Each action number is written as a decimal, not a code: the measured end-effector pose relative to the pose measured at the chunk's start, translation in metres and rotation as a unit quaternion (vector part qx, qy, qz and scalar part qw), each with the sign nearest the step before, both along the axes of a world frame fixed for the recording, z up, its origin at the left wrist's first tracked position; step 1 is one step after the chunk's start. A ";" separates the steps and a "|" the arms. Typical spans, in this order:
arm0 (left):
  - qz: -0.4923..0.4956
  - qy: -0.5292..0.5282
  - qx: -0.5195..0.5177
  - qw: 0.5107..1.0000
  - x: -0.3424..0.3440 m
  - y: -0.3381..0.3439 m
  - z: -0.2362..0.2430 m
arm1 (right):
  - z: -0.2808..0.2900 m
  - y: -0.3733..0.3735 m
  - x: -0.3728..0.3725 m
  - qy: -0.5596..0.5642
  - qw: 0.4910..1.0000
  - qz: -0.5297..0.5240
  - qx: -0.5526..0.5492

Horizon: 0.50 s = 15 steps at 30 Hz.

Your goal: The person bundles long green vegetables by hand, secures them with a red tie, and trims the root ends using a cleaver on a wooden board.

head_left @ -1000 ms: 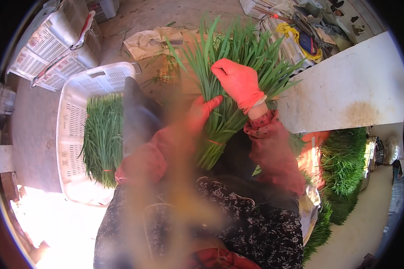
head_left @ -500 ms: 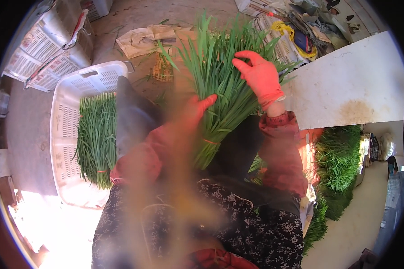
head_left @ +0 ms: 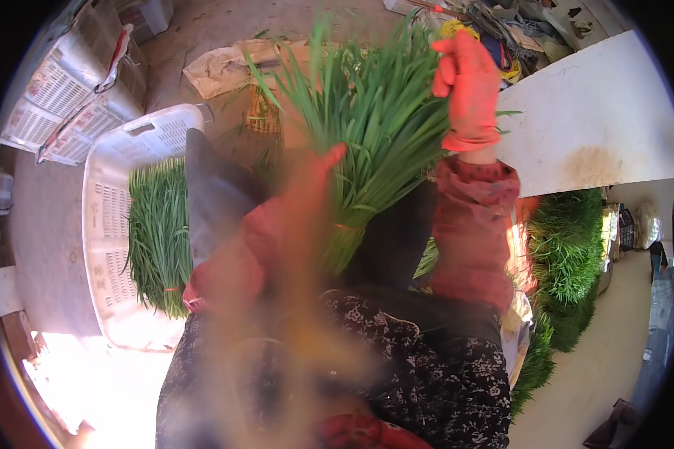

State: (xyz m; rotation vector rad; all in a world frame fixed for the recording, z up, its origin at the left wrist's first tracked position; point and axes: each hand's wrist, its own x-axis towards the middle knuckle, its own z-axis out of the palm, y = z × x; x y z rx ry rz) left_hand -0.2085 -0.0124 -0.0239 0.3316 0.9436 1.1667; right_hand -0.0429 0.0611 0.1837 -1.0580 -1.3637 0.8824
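My gloved left hand [head_left: 322, 168] grips a large bunch of long green leaves [head_left: 367, 127], tied near its stalks with a red band [head_left: 348, 228]. A blurred yellowish smear partly veils this hand and forearm. My right hand [head_left: 468, 86], in a red rubber glove, is raised at the bunch's upper right, fingers curled beside the leaf tips; whatever is between them is too small to make out. On the left, a white plastic basket [head_left: 97, 224] holds banded greens [head_left: 157, 232] standing beside my dark-clad leg.
Stacked white crates [head_left: 67, 82] stand at upper left. A white board [head_left: 569, 112] juts in at right, with piled greens [head_left: 565, 254] below it. A crumpled tan sack [head_left: 217, 67] lies on the floor ahead, and clutter [head_left: 539, 37] with yellow cord fills the upper right.
My right hand has risen up and to the right, away from the middle of the leaves, its fingers spreading and then curling. My left hand has shifted slightly left and up with the bunch.
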 end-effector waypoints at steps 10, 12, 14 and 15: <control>0.132 -0.251 -0.034 0.958 -0.051 0.045 0.000 | -0.157 -0.079 0.114 -0.168 0.943 -0.058 -0.283; 0.143 -0.277 0.065 0.948 -0.061 0.049 -0.001 | -0.204 -0.084 0.103 -0.275 0.942 -0.027 -0.192; 0.172 -0.296 0.069 0.937 -0.056 0.057 0.005 | -0.234 -0.084 0.111 -0.328 0.943 -0.013 -0.063; 0.152 -0.306 0.095 0.935 -0.054 0.060 0.006 | -0.241 -0.081 0.118 -0.340 0.940 -0.016 -0.023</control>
